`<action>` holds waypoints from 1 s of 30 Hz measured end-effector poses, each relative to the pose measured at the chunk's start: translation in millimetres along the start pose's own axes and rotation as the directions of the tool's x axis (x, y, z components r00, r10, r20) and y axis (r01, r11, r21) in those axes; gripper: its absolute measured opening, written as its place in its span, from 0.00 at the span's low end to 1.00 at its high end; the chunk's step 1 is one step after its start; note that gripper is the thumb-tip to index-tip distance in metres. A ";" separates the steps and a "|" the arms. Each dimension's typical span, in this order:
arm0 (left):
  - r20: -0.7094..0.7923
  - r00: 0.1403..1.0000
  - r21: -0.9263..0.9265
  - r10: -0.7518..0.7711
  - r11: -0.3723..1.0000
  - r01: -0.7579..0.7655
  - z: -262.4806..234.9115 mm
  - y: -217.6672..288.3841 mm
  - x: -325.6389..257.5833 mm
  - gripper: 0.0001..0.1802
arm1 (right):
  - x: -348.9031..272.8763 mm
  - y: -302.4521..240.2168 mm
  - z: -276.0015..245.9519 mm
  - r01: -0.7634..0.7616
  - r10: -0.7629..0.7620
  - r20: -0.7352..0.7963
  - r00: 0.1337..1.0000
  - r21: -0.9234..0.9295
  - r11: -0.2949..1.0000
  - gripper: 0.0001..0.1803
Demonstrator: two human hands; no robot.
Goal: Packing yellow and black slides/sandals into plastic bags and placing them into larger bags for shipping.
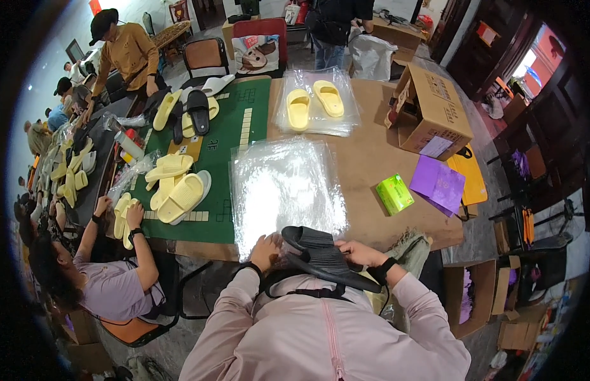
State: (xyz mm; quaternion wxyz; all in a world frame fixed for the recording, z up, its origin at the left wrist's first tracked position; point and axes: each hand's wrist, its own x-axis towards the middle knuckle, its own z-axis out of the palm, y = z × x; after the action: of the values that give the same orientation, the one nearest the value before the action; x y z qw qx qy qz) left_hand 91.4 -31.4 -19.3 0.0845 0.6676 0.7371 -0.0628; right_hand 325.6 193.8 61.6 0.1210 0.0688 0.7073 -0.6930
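Observation:
A pair of black slippers (326, 259) is in front of my chest at the table's near edge, one overlapping the other. My right hand (363, 253) grips the slippers at their right side, fingers closed. On their left, my left hand (265, 252) has its fingers curled by a crinkled clear patch that looks like plastic; what it holds is partly hidden. Just beyond, shiny clear plastic bags (285, 190) lie flat in a stack. Farther back, two yellow slippers (298, 109) rest on another stack of clear bags (338, 124).
Yellow slippers (182, 197) and black slippers (197, 112) are piled on the green mat (253, 120). At right are a cardboard box (434, 105), a green packet (394, 194) and a purple sheet (438, 184). A co-worker (110, 273) at left handles yellow slippers.

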 end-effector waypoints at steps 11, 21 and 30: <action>-0.205 0.974 -0.217 -0.097 0.975 0.051 32.2 -6.4 -8.0 0.16 | -10.0 -15.9 -3.4 -0.028 0.028 0.017 0.999 0.005 1.000 0.18; -0.383 0.854 -0.395 -0.352 0.898 0.193 -29.6 -13.6 22.2 0.06 | -9.3 -43.0 1.0 -0.010 0.010 0.078 0.997 -0.006 1.000 0.18; -0.263 0.962 -0.529 -0.070 0.845 -0.083 -17.8 -13.5 38.9 0.03 | -6.9 -20.7 -6.6 -0.042 0.046 0.032 0.998 -0.107 0.993 0.06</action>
State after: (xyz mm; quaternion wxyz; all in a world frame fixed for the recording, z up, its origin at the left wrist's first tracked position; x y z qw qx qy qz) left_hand 73.5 8.7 -10.3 0.1651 0.6222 0.7274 0.2378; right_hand 326.2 200.2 83.5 0.1519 0.0659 0.7392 -0.6528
